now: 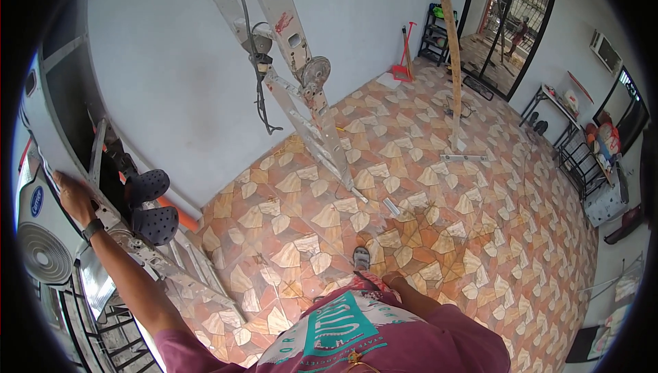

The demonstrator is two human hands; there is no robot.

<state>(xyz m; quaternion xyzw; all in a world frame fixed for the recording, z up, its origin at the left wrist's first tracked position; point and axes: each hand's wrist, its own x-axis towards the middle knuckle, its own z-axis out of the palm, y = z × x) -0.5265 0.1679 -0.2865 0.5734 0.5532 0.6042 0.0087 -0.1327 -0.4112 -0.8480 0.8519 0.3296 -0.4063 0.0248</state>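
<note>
At the left, my left hand (74,196) grips an aluminium ladder rail (40,105), with a watch on the wrist. Just right of it, another person's feet in grey perforated clogs (155,223) are on the ladder, beside its round hinge and lower section. A pale air-conditioning unit (48,253) with a round grille is directly left of my hand. My right hand (393,280) is low by my waist at the bottom centre, partly hidden by my body, its fingers unclear. My sandalled foot (362,258) stands on the patterned tiles.
A second hinged ladder (296,40) with a hanging cord rises at centre. A wooden pole (449,30) stands right of it, near a red dustpan (401,71) and dark rack. A person (517,33) is beyond the glass door. Cluttered tables (556,99) line the right wall.
</note>
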